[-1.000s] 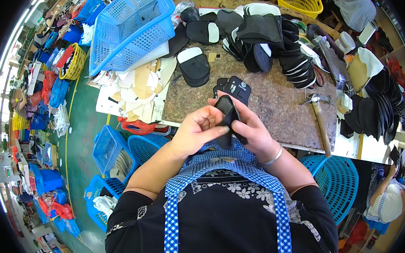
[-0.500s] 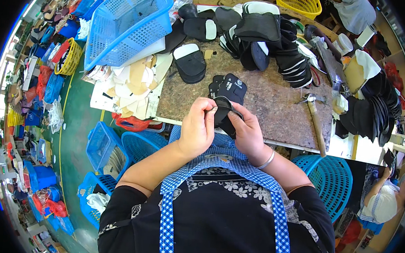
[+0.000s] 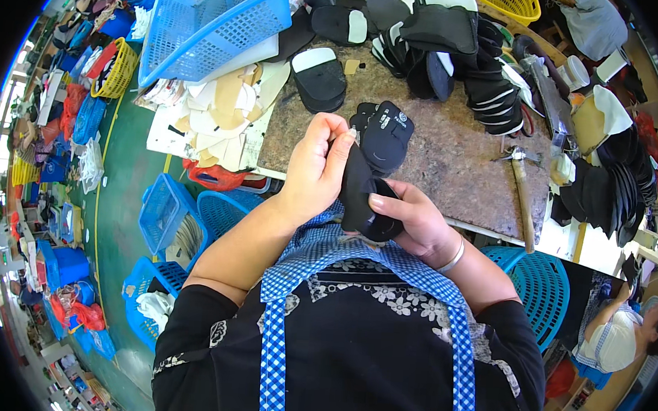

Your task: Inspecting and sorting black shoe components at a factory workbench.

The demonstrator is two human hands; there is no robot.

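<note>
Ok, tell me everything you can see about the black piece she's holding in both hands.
The black piece looks like a soft, matte insole or shoe part, oval and slightly bent. It is held nearly upright above the edge of the worktable, close to the person's chest. The left hand pinches its upper end; the right hand cups its lower end, thumb across the front. Its far side is hidden.
</note>
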